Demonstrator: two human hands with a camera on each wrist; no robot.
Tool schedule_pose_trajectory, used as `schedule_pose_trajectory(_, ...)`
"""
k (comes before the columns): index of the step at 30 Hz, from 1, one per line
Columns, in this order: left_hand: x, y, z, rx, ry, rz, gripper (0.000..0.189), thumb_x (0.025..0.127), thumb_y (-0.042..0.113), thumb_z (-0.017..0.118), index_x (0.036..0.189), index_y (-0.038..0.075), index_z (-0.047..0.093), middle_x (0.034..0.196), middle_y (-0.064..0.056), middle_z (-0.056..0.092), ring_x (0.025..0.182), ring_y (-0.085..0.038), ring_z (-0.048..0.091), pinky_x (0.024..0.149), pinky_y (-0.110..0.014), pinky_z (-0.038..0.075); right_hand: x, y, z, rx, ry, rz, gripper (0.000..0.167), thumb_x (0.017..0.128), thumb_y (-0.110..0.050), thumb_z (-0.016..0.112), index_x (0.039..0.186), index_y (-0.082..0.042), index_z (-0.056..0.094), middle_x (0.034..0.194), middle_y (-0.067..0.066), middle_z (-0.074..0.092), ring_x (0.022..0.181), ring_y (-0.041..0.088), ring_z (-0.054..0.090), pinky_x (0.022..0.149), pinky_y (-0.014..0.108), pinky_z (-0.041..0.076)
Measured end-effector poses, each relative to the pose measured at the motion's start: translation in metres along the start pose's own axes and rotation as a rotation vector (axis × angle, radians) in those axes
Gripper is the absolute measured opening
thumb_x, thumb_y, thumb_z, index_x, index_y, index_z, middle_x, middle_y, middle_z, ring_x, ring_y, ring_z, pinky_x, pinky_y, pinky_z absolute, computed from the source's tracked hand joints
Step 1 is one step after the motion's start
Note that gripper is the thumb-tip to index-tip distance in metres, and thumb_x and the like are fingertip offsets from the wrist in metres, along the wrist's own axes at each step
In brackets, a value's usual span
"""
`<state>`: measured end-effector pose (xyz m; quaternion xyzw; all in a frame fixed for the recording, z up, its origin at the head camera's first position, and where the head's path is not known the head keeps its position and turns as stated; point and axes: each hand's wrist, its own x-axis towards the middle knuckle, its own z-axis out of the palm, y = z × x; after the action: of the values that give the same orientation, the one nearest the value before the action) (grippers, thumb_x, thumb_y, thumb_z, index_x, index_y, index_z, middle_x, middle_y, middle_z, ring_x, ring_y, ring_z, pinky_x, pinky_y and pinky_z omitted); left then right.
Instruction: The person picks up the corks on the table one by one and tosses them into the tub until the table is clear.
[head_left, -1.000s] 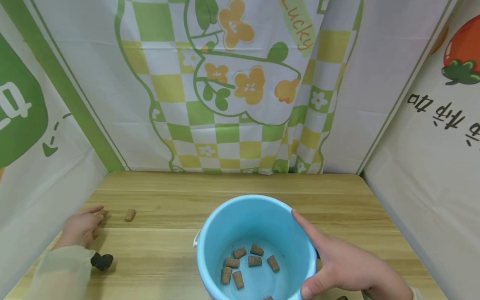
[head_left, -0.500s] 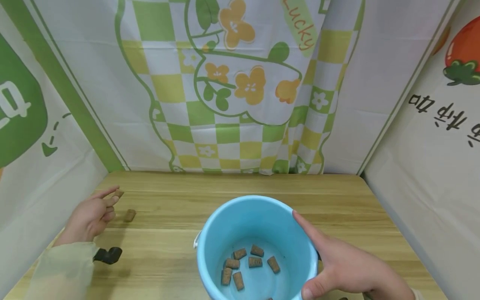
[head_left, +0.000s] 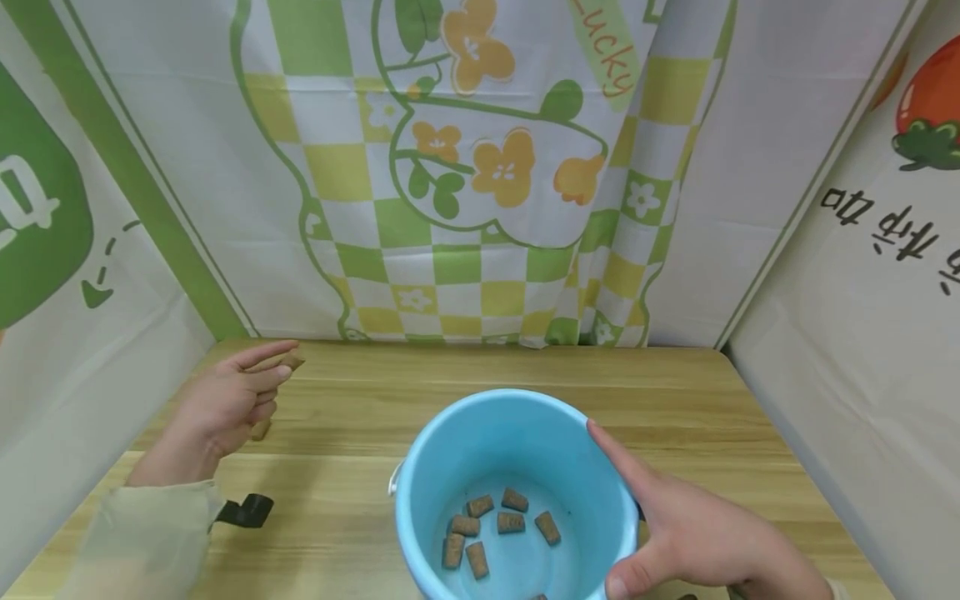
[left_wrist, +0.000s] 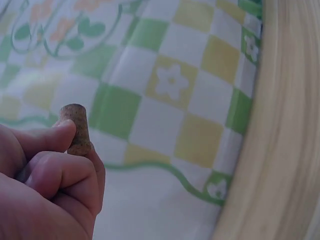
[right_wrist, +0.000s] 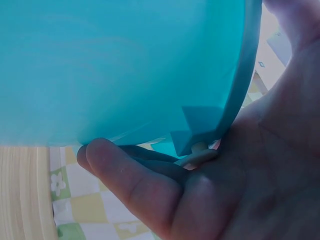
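My left hand (head_left: 225,404) is raised over the table's left side. Between thumb and index finger it pinches a cork (left_wrist: 80,131), whose tapered body juts past the fingertips in the left wrist view. Partly covered by that hand, another cork (head_left: 260,430) lies on the wood. A light blue bucket (head_left: 510,437) stands upright at front centre, and several corks (head_left: 511,522) lie scattered on its floor. My right hand (head_left: 693,529) grips the bucket's right rim; in the right wrist view its fingers (right_wrist: 132,180) curl against the outer wall.
The wooden table (head_left: 337,500) ends at a printed curtain (head_left: 480,208) behind, with fabric walls on both sides. A white handle end (head_left: 393,478) sticks out on the bucket's left. Beside the right wrist, a brown piece (head_left: 687,597) shows at the lower frame edge.
My left hand has picked up a cork from the table's left edge, lifted it and carried it rightward and away from me. The right hand and bucket have stayed put.
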<state>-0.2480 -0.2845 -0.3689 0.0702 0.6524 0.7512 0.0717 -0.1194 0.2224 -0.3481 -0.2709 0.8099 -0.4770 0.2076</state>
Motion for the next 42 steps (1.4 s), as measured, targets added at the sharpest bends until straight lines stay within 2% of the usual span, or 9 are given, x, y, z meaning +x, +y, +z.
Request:
schedule_pose_trajectory(3,-0.003,0.014,0.026,0.111,-0.030,0.005,0.043,0.103,0.011,0.057,0.146,0.012,0.049,0.152,-0.029,0.025,0.049,-0.009,0.018,0.046,-0.024,0.024,0.000,0.000,-0.001,-0.003,0.005,0.005,0.131,0.074,-0.023,0.091,0.158,-0.039,-0.009,0.153,0.013,0.033,0.117,0.027,0.057,0.096,0.027,0.042)
schedule_pose_trajectory(10,-0.017,0.045,0.082,0.363,-0.103,0.075,0.048,0.101,0.014,0.062,0.144,-0.003,0.049,0.134,-0.024,0.053,0.051,-0.009,0.023,0.048,-0.025,0.029,0.001,0.000,-0.002,-0.023,0.011,0.002,0.131,0.074,-0.025,0.091,0.158,-0.040,-0.008,0.152,0.014,0.033,0.115,0.027,0.057,0.094,0.027,0.043)
schedule_pose_trajectory(15,-0.029,0.057,0.114,0.425,-0.204,0.113,0.039,0.098,0.015,0.067,0.133,0.000,0.060,0.123,-0.018,0.065,0.047,-0.010,0.024,0.045,-0.025,0.028,0.001,0.001,-0.002,-0.044,0.012,-0.005,0.130,0.074,-0.027,0.091,0.158,-0.038,-0.008,0.151,0.014,0.035,0.115,0.026,0.057,0.094,0.028,0.043)
schedule_pose_trajectory(16,-0.031,0.058,0.120,0.439,-0.220,0.113,0.037,0.097,0.016,0.068,0.131,0.001,0.063,0.110,-0.014,0.069,0.045,-0.010,0.023,0.044,-0.025,0.027,0.001,0.001,-0.002,-0.047,0.011,-0.006,0.130,0.074,-0.027,0.091,0.158,-0.038,-0.008,0.151,0.014,0.035,0.115,0.026,0.057,0.094,0.027,0.043)
schedule_pose_trajectory(22,-0.041,0.066,0.154,0.508,-0.290,0.090,0.029,0.095,0.021,0.071,0.121,0.008,0.071,0.108,-0.006,0.068,0.047,-0.010,0.037,0.046,-0.025,0.034,0.000,0.002,-0.001,-0.064,0.023,-0.015,0.131,0.073,-0.028,0.091,0.159,-0.037,-0.007,0.148,0.014,0.038,0.113,0.025,0.057,0.094,0.027,0.043)
schedule_pose_trajectory(23,-0.043,0.066,0.159,0.519,-0.299,0.088,0.028,0.095,0.022,0.071,0.120,0.010,0.072,0.119,-0.006,0.065,0.051,-0.011,0.045,0.050,-0.026,0.039,0.001,0.002,-0.001,-0.060,0.023,-0.014,0.131,0.073,-0.027,0.091,0.159,-0.038,-0.007,0.148,0.014,0.038,0.113,0.025,0.058,0.094,0.027,0.043)
schedule_pose_trajectory(28,-0.049,0.065,0.178,0.568,-0.356,0.088,0.023,0.095,0.024,0.072,0.116,0.017,0.075,0.117,-0.007,0.064,0.088,-0.027,0.068,0.079,-0.043,0.052,0.001,0.003,-0.002,-0.035,0.013,-0.011,0.131,0.074,-0.025,0.091,0.159,-0.038,-0.008,0.147,0.016,0.039,0.114,0.027,0.057,0.093,0.028,0.044)
schedule_pose_trajectory(35,-0.055,0.063,0.196,0.503,-0.468,0.117,0.021,0.096,0.019,0.070,0.115,0.011,0.074,0.114,-0.008,0.065,0.082,-0.027,0.068,0.072,-0.044,0.055,0.001,0.003,-0.002,0.009,-0.018,-0.034,0.127,0.078,-0.024,0.088,0.158,-0.034,-0.011,0.151,0.018,0.033,0.116,0.028,0.057,0.093,0.030,0.046)
schedule_pose_trajectory(42,-0.062,0.059,0.209,0.495,-0.501,0.122,0.019,0.096,0.017,0.070,0.114,0.014,0.074,0.111,-0.005,0.065,0.079,-0.025,0.068,0.068,-0.038,0.055,0.002,0.001,-0.002,-0.012,-0.023,-0.016,0.127,0.079,-0.025,0.088,0.158,-0.033,-0.012,0.146,0.018,0.039,0.114,0.026,0.058,0.092,0.030,0.046)
